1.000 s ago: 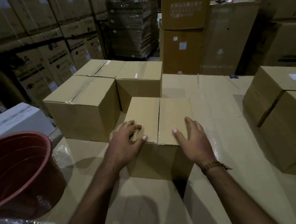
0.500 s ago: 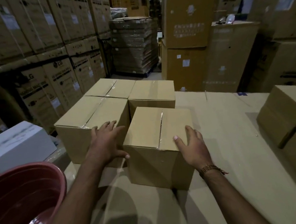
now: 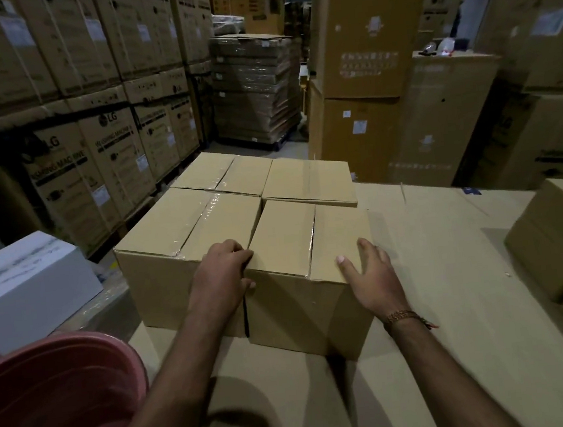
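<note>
A small brown cardboard box (image 3: 286, 240) with a taped top seam stands on a cardboard-covered surface (image 3: 450, 266), pushed up against a taped box (image 3: 178, 230) on its left and another (image 3: 308, 179) behind it. My left hand (image 3: 224, 274) grips its near left top corner, fingers curled into the gap between the two boxes and thumb on the front face. My right hand (image 3: 368, 273) lies flat against its near right corner, fingers straight and thumb on the top flap.
A further taped box (image 3: 221, 174) sits at the back left of the group. A red plastic tub (image 3: 49, 390) fills the lower left, a white box (image 3: 25, 282) beyond it. More brown boxes (image 3: 557, 238) stand at right. Tall stacked cartons surround the area.
The small box has slid forward and left until it meets its neighbours. My left hand shifted from the top flap to the left corner; my right hand stayed on the right side.
</note>
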{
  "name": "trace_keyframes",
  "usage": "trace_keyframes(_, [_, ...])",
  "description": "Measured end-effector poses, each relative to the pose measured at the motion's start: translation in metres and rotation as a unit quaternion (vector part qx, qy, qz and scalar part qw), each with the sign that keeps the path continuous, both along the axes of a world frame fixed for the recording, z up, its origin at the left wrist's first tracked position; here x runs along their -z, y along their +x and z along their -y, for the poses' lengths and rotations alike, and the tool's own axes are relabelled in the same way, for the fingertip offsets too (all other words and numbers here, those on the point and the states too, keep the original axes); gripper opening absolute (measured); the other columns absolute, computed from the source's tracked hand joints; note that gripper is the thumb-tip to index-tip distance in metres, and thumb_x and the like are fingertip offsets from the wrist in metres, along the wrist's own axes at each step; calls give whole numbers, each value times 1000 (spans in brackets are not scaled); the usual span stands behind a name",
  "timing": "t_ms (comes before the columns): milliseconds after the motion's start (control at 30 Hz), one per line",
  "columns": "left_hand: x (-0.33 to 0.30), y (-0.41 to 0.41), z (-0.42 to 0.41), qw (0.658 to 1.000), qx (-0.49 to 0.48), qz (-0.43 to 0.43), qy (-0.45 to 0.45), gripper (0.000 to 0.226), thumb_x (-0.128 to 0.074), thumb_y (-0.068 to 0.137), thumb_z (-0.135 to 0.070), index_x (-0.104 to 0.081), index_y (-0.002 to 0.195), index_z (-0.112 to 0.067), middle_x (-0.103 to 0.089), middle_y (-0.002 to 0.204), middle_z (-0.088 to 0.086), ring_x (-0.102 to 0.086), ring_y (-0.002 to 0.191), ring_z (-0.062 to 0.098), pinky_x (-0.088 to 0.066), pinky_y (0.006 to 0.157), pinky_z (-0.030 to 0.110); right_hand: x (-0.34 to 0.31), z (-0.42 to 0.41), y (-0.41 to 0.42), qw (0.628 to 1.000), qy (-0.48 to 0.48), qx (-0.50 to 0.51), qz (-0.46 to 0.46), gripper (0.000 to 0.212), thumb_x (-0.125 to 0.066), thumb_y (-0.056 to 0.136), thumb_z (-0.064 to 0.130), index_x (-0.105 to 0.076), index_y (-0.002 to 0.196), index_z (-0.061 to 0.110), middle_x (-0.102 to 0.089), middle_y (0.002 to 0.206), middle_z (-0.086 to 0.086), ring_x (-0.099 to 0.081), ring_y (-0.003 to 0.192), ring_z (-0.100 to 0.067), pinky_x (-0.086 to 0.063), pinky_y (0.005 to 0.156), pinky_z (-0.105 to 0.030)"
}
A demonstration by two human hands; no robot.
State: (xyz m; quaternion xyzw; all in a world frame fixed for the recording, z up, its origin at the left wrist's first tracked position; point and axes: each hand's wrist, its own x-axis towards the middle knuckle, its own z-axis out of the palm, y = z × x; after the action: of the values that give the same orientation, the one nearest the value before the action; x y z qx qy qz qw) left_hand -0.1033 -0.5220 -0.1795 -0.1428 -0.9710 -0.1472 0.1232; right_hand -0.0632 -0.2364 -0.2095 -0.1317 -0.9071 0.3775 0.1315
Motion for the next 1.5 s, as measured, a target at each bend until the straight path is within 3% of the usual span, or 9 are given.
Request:
trace_keyframes(267, [-4, -6, -4, 1000, -9, 12, -22, 42, -87, 82, -19, -75, 123, -14, -60, 123, 1, -53, 117, 22, -56, 88, 41, 0, -6, -13, 999, 18, -23, 13, 76, -56, 103, 58, -32, 165, 21, -33, 169, -5, -39, 151, -26, -36, 117, -39])
trace_keyframes(833, [-3, -4, 2, 999, -16, 3, -36, 47, -78, 89, -14, -69, 134, -20, -56, 131, -2, -49, 120, 20, -54, 90, 37, -1, -7, -19, 999, -25, -37, 15, 82, -55, 102, 63, -25, 168, 25, -28, 172, -1, -35, 154, -24, -34, 120, -39])
trace_keyframes(967, [-27, 7, -11, 992, -7, -10, -127, 53, -72, 94, -21, -57, 144, -24, -58, 140, 1, -56, 124, 23, -47, 107, 42, -8, -12, -9, 993, -108, -3, -37, 86, -50, 103, 65, -11, 170, 28, -19, 175, -3, -28, 158, -27, -31, 123, -44])
trace_keyframes(1067, [-51, 19, -32, 994, -11, -25, -104, 61, -71, 97, -26, -48, 154, -24, -60, 146, 3, -59, 126, 26, -46, 109, 46, -14, -26, 9, 990, -109, 54, -75, 77, -48, 104, 64, -23, 167, 28, -27, 172, -4, -37, 153, -27, -38, 122, -46])
trace_keyframes(1300, [-83, 69, -131, 997, 56, -40, 28, 48, -65, 101, -43, -59, 147, -31, -68, 139, 1, -64, 123, 27, -52, 98, 43, -7, -105, 75, 983, -96, 106, -116, 42, -60, 106, 40, -59, 144, 22, -58, 142, -1, -62, 122, -18, -53, 104, -39])
trace_keyframes(1500, [-66, 103, -262, 993, 101, -15, 54, 47, -63, 102, -48, -60, 145, -32, -66, 141, -1, -63, 124, 24, -54, 98, 45, -10, -213, 132, 981, -79, 109, -139, 29, -64, 104, 31, -67, 132, 24, -65, 125, 6, -67, 105, -10, -58, 94, -38])
